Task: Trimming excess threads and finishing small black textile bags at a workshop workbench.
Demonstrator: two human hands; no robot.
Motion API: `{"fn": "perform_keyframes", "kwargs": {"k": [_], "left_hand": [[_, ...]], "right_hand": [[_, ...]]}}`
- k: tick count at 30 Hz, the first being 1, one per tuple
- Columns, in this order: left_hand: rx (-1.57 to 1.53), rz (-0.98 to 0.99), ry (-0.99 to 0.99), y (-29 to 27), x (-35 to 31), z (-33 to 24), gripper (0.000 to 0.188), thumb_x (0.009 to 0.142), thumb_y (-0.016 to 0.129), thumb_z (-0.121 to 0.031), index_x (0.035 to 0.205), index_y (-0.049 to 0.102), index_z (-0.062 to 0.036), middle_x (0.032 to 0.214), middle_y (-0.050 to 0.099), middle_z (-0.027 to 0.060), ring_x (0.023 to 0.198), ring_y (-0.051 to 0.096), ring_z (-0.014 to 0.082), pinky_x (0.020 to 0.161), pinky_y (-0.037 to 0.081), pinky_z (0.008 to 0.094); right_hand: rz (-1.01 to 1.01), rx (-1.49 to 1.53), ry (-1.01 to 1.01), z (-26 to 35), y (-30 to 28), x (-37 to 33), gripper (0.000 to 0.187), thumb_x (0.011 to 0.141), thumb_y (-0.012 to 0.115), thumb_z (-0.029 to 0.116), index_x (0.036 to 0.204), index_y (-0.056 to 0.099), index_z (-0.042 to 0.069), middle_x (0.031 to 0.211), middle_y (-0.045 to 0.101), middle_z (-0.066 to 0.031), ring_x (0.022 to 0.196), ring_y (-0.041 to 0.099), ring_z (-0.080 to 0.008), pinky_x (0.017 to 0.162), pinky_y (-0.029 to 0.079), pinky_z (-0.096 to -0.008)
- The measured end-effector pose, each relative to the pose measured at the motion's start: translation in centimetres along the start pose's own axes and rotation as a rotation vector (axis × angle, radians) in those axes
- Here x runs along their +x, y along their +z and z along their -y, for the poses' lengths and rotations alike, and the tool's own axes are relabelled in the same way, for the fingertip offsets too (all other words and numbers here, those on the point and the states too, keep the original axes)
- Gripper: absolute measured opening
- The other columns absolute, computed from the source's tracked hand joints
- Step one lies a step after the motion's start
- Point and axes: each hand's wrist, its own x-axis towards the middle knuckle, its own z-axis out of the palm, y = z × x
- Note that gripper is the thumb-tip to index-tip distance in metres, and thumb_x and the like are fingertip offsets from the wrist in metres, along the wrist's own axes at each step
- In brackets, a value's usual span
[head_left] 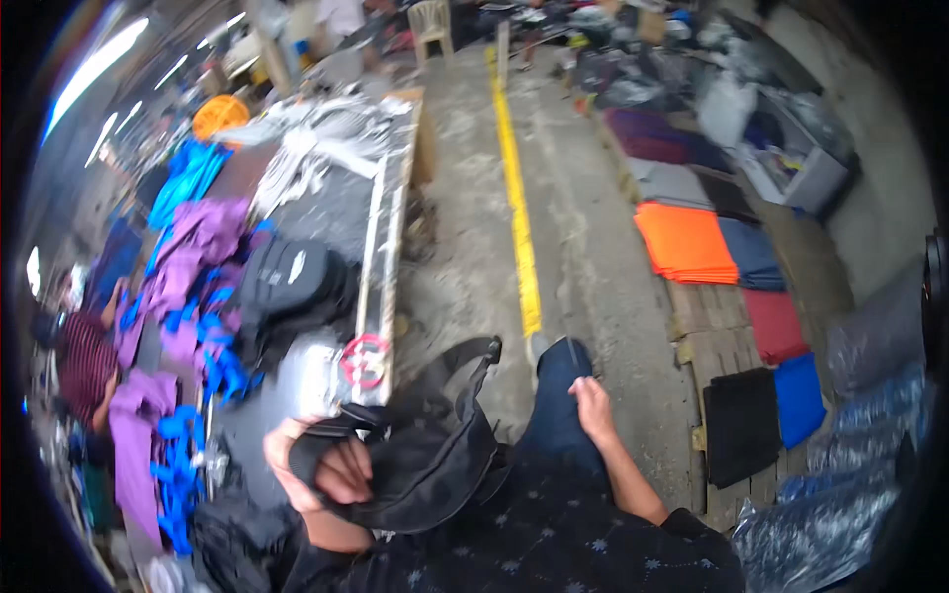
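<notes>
My left hand (341, 466) is closed around the strap of a black fabric bag (435, 469), whose loops and webbing hang across my front. Part of the fingers is covered by the black cloth. Beside my right thigh, my right hand (593, 407) hangs with its fingers curled in, and nothing shows in it. Just beyond the bag, at the table's edge, are a red roll (365, 362) and a shiny clear plastic-wrapped bundle (308, 376). A black backpack (287, 279) lies farther back on the table.
Purple cloth pieces (203, 247) and blue straps (180, 450) cover the table's left side; white strips (326, 138) lie at its far end. A yellow floor line (512, 188) runs along the aisle. Orange folded fabric (684, 243) and other stacks sit on pallets (727, 341) at right. Another person (84, 361) stands left.
</notes>
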Motion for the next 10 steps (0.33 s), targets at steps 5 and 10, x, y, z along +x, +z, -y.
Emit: {"fn": "perform_keyframes", "kwargs": {"k": [5,10], "left_hand": [[0.154,0.600,-0.092,-5.5,0.9,-12.8,0.020,0.103,0.063,-0.014,0.115,0.074,-0.0011,0.104,0.076,0.0186,0.094,0.077,0.0331,0.088,0.058,0.0426],[0.320,0.580,-0.276,-6.7,-4.3,-20.5,0.035,0.098,0.073,-0.022,0.126,0.068,-0.0019,0.118,0.070,0.0195,0.105,0.075,0.0382,0.093,0.057,0.0446]], "right_hand": [[0.290,-0.032,-0.365,7.3,2.1,0.7,0.022,0.101,0.057,0.016,0.089,0.060,-0.002,0.073,0.048,-0.0080,0.065,0.050,-0.0183,0.062,0.043,-0.0344],[0.650,-0.088,-0.672,15.6,9.8,0.4,0.022,0.091,0.072,0.018,0.103,0.068,0.000,0.087,0.060,-0.0169,0.078,0.064,-0.0325,0.070,0.051,-0.0391]]}}
